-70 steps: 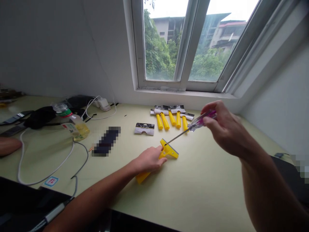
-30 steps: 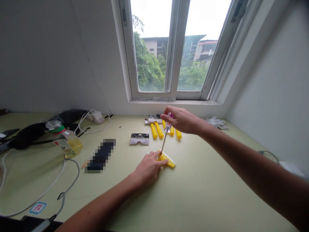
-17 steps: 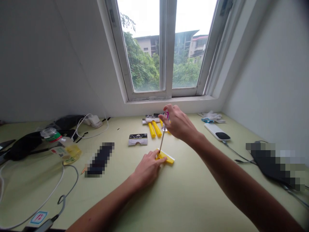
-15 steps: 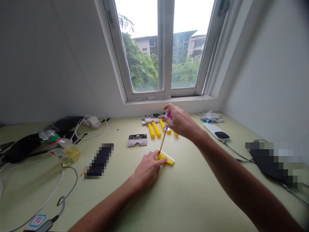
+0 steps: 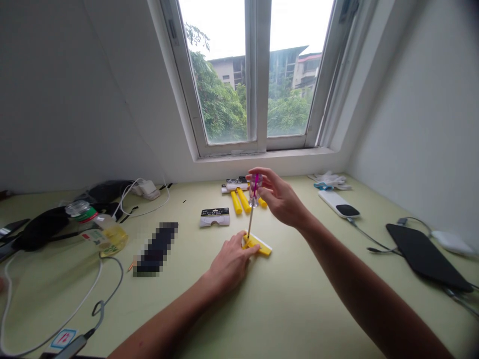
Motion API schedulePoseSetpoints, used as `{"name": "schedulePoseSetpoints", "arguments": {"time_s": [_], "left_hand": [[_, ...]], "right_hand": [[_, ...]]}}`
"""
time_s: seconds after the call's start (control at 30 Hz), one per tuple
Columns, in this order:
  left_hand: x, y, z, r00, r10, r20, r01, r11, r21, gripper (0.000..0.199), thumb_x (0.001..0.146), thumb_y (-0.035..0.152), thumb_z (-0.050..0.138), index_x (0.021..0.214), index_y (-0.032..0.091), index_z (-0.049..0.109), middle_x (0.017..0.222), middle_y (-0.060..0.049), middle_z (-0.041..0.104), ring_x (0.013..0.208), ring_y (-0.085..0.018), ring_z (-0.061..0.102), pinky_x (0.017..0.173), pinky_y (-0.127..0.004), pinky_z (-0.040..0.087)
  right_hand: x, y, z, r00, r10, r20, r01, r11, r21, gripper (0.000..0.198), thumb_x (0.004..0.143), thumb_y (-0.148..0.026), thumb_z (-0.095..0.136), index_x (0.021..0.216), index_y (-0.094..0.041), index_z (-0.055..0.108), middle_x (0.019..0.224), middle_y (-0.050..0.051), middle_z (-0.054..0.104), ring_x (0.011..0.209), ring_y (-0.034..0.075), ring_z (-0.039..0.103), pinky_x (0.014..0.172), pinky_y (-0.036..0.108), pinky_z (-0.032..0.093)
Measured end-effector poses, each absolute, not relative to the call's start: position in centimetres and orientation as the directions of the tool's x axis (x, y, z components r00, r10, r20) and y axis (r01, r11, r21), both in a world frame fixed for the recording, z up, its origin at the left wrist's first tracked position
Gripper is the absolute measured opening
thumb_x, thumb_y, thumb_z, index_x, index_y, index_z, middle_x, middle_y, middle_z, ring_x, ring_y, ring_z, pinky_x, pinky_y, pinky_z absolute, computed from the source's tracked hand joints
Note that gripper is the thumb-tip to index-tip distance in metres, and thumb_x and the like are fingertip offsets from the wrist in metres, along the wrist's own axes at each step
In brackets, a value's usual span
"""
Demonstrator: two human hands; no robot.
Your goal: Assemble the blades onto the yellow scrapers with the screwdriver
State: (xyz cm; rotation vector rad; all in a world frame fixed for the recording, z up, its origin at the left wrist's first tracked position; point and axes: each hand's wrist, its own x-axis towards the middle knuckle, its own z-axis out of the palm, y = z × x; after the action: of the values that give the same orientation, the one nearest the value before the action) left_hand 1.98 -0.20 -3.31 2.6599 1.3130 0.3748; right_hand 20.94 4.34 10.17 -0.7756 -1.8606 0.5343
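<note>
My right hand (image 5: pixel 282 198) is closed on the clear and purple handle of a screwdriver (image 5: pixel 256 188), fingertips at its top. The shaft stands nearly upright, slightly tilted. Its tip meets a yellow scraper head (image 5: pixel 265 249) with a white strip along its far edge. My left hand (image 5: pixel 232 259) presses that piece to the table, fingers at its left end and thumb across its middle, so part of it is hidden. Behind the screwdriver lie several yellow handles (image 5: pixel 244 200) with black and white cards. A separate black and white card (image 5: pixel 214 217) lies to the left.
On the left are a dark pixelated object (image 5: pixel 157 249), a bottle of yellow liquid (image 5: pixel 112 237) and cables. A white device (image 5: pixel 339 204), white gloves (image 5: pixel 331 180) and a black phone (image 5: pixel 426 257) with a cable are on the right. The window (image 5: pixel 258 144) rises behind the table.
My right hand has shifted its grip around the screwdriver's handle, its fingers opening somewhat, and the screwdriver now stands more upright. My left hand keeps hold of the scraper head in place.
</note>
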Motion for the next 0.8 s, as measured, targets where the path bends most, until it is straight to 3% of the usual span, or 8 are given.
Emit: {"name": "schedulePoseSetpoints", "arguments": {"time_s": [0.1, 0.17, 0.27, 0.43, 0.57, 0.67, 0.8], "left_hand": [[2.0, -0.3, -3.2, 0.577, 0.802, 0.156, 0.756, -0.596, 0.269, 0.047, 0.095, 0.016, 0.041, 0.136, 0.037, 0.053, 0.146, -0.011, 0.035, 0.120, -0.028, 0.049, 0.098, -0.047, 0.044], [2.1, -0.3, -3.2, 0.576, 0.804, 0.149, 0.758, -0.593, 0.272, 0.046, 0.096, 0.017, 0.041, 0.136, 0.037, 0.053, 0.146, -0.011, 0.034, 0.120, -0.028, 0.049, 0.098, -0.047, 0.044], [2.1, -0.3, -3.2, 0.575, 0.806, 0.143, 0.760, -0.591, 0.271, 0.046, 0.096, 0.018, 0.040, 0.136, 0.038, 0.053, 0.146, -0.011, 0.034, 0.126, -0.030, 0.045, 0.099, -0.047, 0.043], [2.0, -0.3, -3.1, 0.578, 0.803, 0.145, 0.755, -0.594, 0.278, 0.047, 0.095, 0.016, 0.041, 0.136, 0.037, 0.054, 0.146, -0.011, 0.035, 0.128, -0.031, 0.044, 0.099, -0.048, 0.043], [2.2, -0.3, -2.9, 0.580, 0.803, 0.138, 0.758, -0.594, 0.268, 0.047, 0.095, 0.016, 0.040, 0.136, 0.036, 0.054, 0.141, -0.011, 0.041, 0.123, -0.028, 0.048, 0.098, -0.046, 0.044], [2.2, -0.3, -2.9, 0.583, 0.800, 0.141, 0.758, -0.598, 0.261, 0.047, 0.095, 0.016, 0.042, 0.136, 0.036, 0.053, 0.137, -0.010, 0.043, 0.121, -0.027, 0.048, 0.098, -0.045, 0.044], [2.1, -0.3, -3.0, 0.581, 0.803, 0.136, 0.762, -0.595, 0.256, 0.047, 0.096, 0.017, 0.040, 0.136, 0.037, 0.054, 0.140, -0.010, 0.041, 0.121, -0.028, 0.048, 0.098, -0.046, 0.044]], "right_hand": [[20.9, 3.8, 10.2, -0.191, 0.667, 0.720, 0.410, 0.721, -0.559, 0.033, 0.085, -0.034, 0.064, 0.116, -0.024, 0.061, 0.114, 0.008, 0.060, 0.093, 0.018, 0.061, 0.075, 0.033, 0.056], [20.8, 3.4, 10.3, -0.189, 0.641, 0.744, 0.431, 0.735, -0.523, 0.028, 0.087, -0.029, 0.061, 0.114, -0.023, 0.061, 0.108, 0.006, 0.063, 0.089, 0.017, 0.062, 0.077, 0.032, 0.055], [20.9, 3.2, 10.3, -0.227, 0.678, 0.699, 0.379, 0.723, -0.578, 0.029, 0.090, -0.021, 0.052, 0.119, -0.024, 0.055, 0.104, 0.004, 0.066, 0.088, 0.015, 0.064, 0.082, 0.034, 0.055], [21.2, 3.7, 10.1, -0.111, 0.691, 0.714, 0.430, 0.681, -0.592, 0.029, 0.081, -0.036, 0.068, 0.106, -0.024, 0.062, 0.109, 0.007, 0.061, 0.091, 0.019, 0.062, 0.075, 0.034, 0.055], [21.3, 4.1, 9.5, -0.174, 0.746, 0.643, 0.246, 0.665, -0.705, 0.033, 0.090, -0.028, 0.056, 0.123, -0.027, 0.054, 0.117, 0.006, 0.063, 0.096, 0.017, 0.065, 0.087, 0.038, 0.053], [21.0, 4.1, 9.0, -0.264, 0.777, 0.572, 0.179, 0.622, -0.762, 0.044, 0.088, -0.031, 0.059, 0.130, -0.029, 0.045, 0.117, 0.007, 0.062, 0.094, 0.019, 0.066, 0.079, 0.037, 0.056], [21.0, 4.3, 8.7, -0.309, 0.722, 0.619, 0.097, 0.671, -0.735, 0.038, 0.091, -0.028, 0.056, 0.127, -0.029, 0.042, 0.106, 0.004, 0.062, 0.088, 0.017, 0.067, 0.076, 0.036, 0.056]]}}
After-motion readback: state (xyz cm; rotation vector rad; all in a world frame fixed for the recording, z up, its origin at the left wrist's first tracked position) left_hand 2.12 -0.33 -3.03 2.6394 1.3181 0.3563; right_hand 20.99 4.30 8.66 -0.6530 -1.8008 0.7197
